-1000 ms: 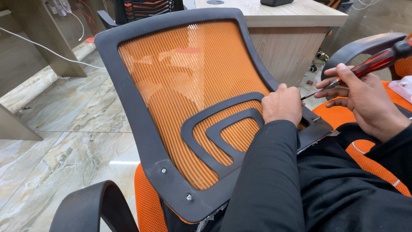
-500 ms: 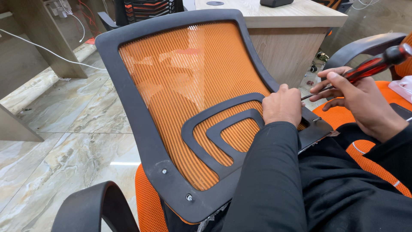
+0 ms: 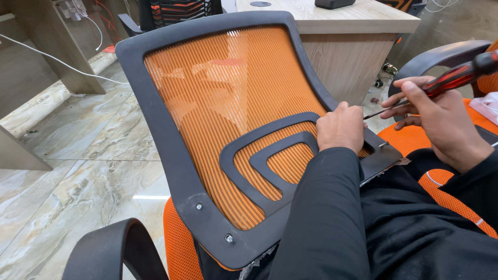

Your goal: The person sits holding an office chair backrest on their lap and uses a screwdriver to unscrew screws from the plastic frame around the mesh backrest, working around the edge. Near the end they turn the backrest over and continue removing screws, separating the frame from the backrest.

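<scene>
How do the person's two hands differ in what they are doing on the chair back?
The left hand rests as a closed fist on the black frame of the chair backrest; the right hand is off the frame, to its right. The left hand holds no tool; the right hand grips a red-and-black screwdriver with its tip aimed at the frame. Both emerge from black sleeves.

One head cam, looking down & fwd, close on the chair back over lap; desk beyond, prob. near.
</scene>
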